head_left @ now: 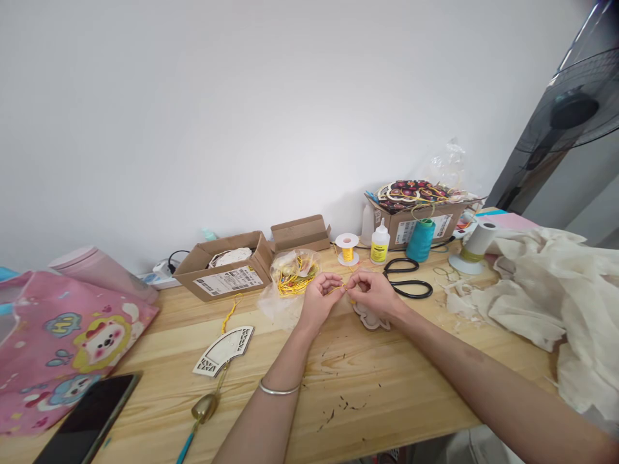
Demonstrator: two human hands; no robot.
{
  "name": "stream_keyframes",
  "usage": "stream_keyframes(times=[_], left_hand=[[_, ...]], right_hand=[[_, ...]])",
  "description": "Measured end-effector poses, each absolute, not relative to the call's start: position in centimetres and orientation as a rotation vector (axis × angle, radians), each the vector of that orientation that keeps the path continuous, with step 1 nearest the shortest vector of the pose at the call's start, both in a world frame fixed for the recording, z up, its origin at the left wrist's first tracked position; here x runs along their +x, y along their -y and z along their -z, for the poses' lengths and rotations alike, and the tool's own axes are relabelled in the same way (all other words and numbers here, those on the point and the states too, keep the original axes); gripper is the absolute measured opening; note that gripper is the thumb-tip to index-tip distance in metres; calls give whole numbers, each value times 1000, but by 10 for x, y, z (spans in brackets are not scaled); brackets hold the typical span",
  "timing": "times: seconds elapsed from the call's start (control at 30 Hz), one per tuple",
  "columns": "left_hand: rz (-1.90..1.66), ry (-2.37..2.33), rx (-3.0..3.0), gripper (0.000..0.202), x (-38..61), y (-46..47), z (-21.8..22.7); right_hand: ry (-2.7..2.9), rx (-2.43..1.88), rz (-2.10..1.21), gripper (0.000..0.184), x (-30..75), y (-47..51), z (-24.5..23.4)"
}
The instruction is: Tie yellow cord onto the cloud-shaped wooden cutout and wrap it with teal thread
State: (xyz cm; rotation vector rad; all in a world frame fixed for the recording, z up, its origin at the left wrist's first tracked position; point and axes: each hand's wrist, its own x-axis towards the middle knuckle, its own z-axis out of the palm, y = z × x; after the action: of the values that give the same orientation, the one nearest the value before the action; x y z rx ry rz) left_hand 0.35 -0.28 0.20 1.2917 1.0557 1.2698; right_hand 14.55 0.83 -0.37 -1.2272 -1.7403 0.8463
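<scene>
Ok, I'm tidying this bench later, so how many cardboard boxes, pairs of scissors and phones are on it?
Cardboard boxes: 3
Pairs of scissors: 1
Phones: 1
Total: 5

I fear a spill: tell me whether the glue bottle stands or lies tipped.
Upright: the glue bottle stands on its base, nozzle up.
</scene>
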Motion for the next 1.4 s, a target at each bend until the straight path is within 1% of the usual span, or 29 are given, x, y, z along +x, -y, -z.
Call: stream_keyframes(times=[0.13, 0.23, 0.3, 0.37, 0.47, 0.53, 0.7, 0.97, 1.13, 1.23, 1.33, 1.4], left_hand=[[-1284, -1051, 1319, 20, 4, 2, -1], [-1279, -1046, 1345, 19, 4, 2, 0], [-1278, -1050, 1352, 19, 3, 1, 0], [-1283, -1057, 1340, 19, 2, 1, 0], [-1290, -1067, 1301, 20, 1, 1, 0], [-1290, -1074, 1283, 19, 1, 1, -1], [-1293, -1085, 1286, 17, 1, 2, -3], [-1277, -1065, 1265, 15, 1, 4, -5], [-1282, -1063, 1292, 16, 1, 3, -2], [-1271, -1073, 1319, 15, 2, 3, -2], [-1259, -1083, 1332, 15, 2, 3, -2], [-1260, -1085, 1334, 15, 2, 3, -2]], right_hand=[[1591, -1226, -1149, 12, 146, -9, 3], [1588, -1233, -1174, 13, 146, -8, 1], [1626, -1259, -1119, 15, 145, -7, -1], [1692, -1278, -985, 16, 144, -5, -3], [1816, -1243, -707, 11, 143, -3, -3], [1871, -1205, -593, 8, 143, -2, -2], [1895, -1201, -536, 8, 142, -2, -1], [1888, -1190, -556, 11, 143, -3, 1], [1792, -1250, -735, 14, 142, -4, 1], [1683, -1267, -972, 14, 141, -3, 0], [1552, -1183, -1237, 15, 141, -2, -3], [1485, -1109, -1346, 16, 141, -1, -5]])
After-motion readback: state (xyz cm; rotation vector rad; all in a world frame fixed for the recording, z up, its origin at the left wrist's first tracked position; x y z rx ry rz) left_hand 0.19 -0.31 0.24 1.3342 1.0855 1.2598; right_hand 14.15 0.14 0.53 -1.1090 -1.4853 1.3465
